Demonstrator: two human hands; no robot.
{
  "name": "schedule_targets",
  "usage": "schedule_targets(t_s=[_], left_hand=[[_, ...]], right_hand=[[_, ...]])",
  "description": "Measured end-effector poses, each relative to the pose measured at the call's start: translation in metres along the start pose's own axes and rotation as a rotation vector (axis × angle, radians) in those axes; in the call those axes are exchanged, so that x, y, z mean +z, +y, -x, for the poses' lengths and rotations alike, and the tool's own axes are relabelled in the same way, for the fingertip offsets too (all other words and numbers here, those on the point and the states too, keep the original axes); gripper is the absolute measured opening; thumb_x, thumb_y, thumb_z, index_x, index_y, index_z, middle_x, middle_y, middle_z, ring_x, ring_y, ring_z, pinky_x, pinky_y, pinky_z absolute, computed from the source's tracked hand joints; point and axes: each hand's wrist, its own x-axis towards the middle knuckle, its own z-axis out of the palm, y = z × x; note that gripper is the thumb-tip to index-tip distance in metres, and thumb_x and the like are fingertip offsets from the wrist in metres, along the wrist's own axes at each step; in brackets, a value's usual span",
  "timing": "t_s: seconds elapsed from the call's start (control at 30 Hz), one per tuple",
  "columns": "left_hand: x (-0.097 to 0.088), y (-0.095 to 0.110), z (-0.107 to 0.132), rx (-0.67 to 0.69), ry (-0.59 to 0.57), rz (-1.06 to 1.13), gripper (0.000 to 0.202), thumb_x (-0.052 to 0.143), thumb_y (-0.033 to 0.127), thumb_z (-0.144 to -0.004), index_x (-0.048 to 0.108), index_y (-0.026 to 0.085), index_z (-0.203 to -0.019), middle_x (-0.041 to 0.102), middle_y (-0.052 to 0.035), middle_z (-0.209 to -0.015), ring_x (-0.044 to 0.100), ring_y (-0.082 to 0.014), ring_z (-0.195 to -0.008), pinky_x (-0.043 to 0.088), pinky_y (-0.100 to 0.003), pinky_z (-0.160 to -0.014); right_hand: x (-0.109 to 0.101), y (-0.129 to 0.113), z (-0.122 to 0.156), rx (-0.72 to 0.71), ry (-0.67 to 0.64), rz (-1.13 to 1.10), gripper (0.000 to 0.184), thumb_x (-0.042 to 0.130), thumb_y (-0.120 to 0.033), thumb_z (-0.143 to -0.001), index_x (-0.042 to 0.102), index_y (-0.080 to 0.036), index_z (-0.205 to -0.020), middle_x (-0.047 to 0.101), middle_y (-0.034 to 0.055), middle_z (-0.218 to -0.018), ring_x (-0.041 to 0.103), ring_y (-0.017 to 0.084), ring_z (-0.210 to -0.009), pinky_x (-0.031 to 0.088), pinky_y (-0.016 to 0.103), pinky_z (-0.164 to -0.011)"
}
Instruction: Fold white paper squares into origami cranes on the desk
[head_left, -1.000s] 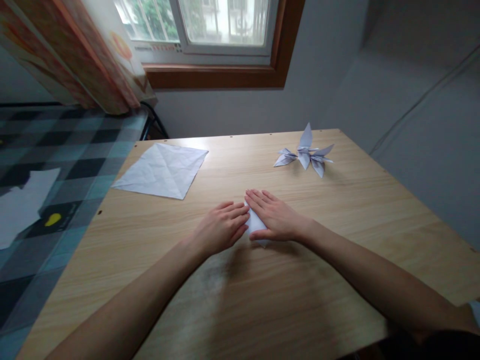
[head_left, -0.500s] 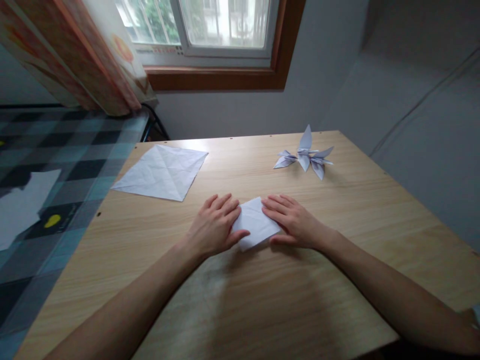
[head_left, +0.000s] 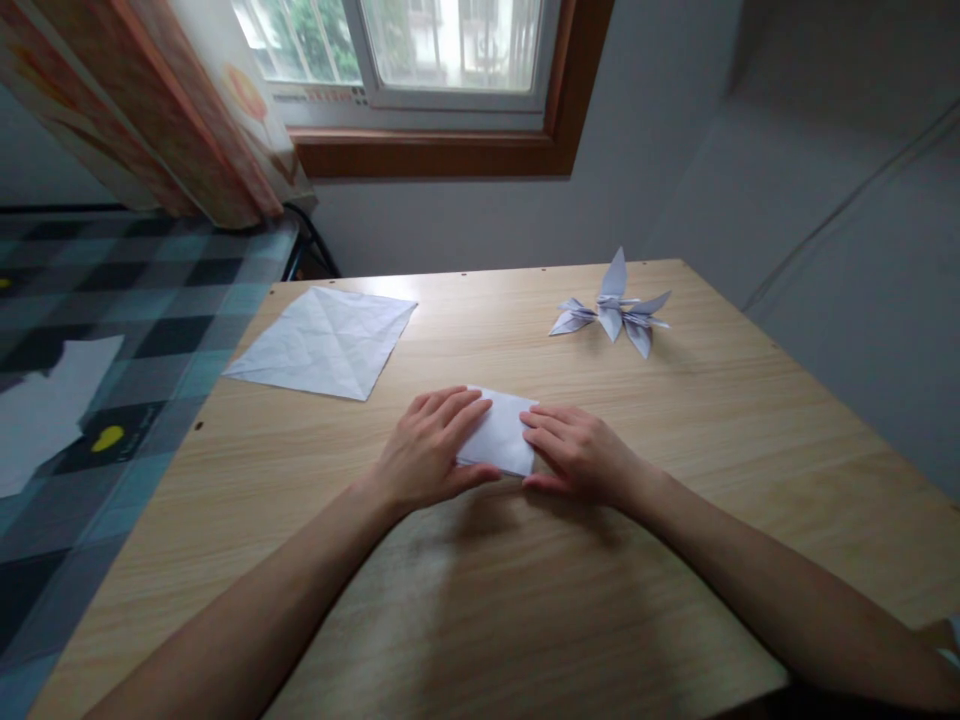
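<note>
A small folded sheet of white paper (head_left: pixel 500 432) lies on the wooden table in front of me, its edges nearly square to me. My left hand (head_left: pixel 435 445) holds its left side, with fingers on top and the thumb along the near edge. At the right side, my right hand (head_left: pixel 577 450) has its fingertips on the paper's edge and its thumb by the near right corner. The paper's underside and the parts beneath my fingers are hidden.
A larger creased white sheet (head_left: pixel 330 340) lies flat at the table's back left. Folded paper flowers (head_left: pixel 611 310) stand at the back right. Left of the wooden table (head_left: pixel 675 600) is a checked cloth surface (head_left: pixel 172 340) with torn white paper (head_left: pixel 52 410). A window is behind.
The folded paper has turned from a slanted position to nearly square with me. My right hand has shifted slightly left, and both hands stay on the paper.
</note>
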Motion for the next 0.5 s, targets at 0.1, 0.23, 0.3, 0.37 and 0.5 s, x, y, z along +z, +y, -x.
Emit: schedule_targets(t_s=[0.1, 0.23, 0.3, 0.37, 0.5], left_hand=[[0.0001, -0.0009, -0.0008, -0.008, 0.018, 0.068, 0.076, 0.062, 0.069, -0.082, 0.05, 0.015, -0.134, 0.064, -0.0167, -0.126, 0.059, -0.0326, -0.118, 0.048, -0.048, -0.098], [0.0014, -0.0016, -0.0015, -0.036, 0.026, 0.098, 0.054, 0.061, 0.052, -0.09, 0.052, 0.016, -0.129, 0.068, -0.0136, -0.12, 0.064, -0.0289, -0.11, 0.05, -0.046, -0.093], [0.0013, -0.0017, -0.002, -0.047, 0.009, 0.106, 0.042, 0.058, 0.047, -0.093, 0.055, 0.017, -0.122, 0.07, -0.0116, -0.113, 0.066, -0.0273, -0.104, 0.051, -0.044, -0.09], [0.0008, -0.0016, -0.0025, -0.058, -0.001, 0.111, 0.034, 0.055, 0.044, -0.094, 0.057, 0.018, -0.117, 0.072, -0.0102, -0.109, 0.067, -0.0264, -0.101, 0.052, -0.044, -0.088], [0.0002, -0.0013, -0.0029, -0.052, 0.01, 0.115, 0.037, 0.057, 0.047, -0.093, 0.057, 0.018, -0.116, 0.072, -0.0099, -0.108, 0.068, -0.0266, -0.1, 0.052, -0.044, -0.088]], right_hand=[[-0.0026, 0.0021, 0.0006, 0.051, 0.01, -0.015, 0.04, 0.054, -0.051, -0.095, 0.067, -0.014, -0.101, 0.071, 0.0197, -0.121, 0.066, 0.034, -0.114, 0.053, 0.048, -0.096], [-0.0054, 0.0034, 0.0006, 0.121, 0.05, -0.071, 0.028, 0.051, -0.039, -0.098, 0.068, -0.016, -0.097, 0.074, 0.0149, -0.115, 0.068, 0.029, -0.111, 0.053, 0.044, -0.095], [-0.0054, 0.0031, 0.0, 0.139, 0.059, -0.075, 0.025, 0.051, -0.035, -0.097, 0.068, -0.017, -0.097, 0.074, 0.0142, -0.114, 0.068, 0.029, -0.11, 0.053, 0.043, -0.094], [-0.0047, 0.0027, -0.0006, 0.138, 0.064, -0.061, 0.024, 0.051, -0.033, -0.097, 0.068, -0.016, -0.097, 0.074, 0.0138, -0.114, 0.068, 0.029, -0.109, 0.053, 0.043, -0.094], [-0.0027, 0.0039, -0.0007, 0.108, 0.057, -0.049, 0.039, 0.059, -0.051, -0.092, 0.068, -0.015, -0.103, 0.073, 0.0161, -0.117, 0.067, 0.031, -0.111, 0.052, 0.045, -0.094]])
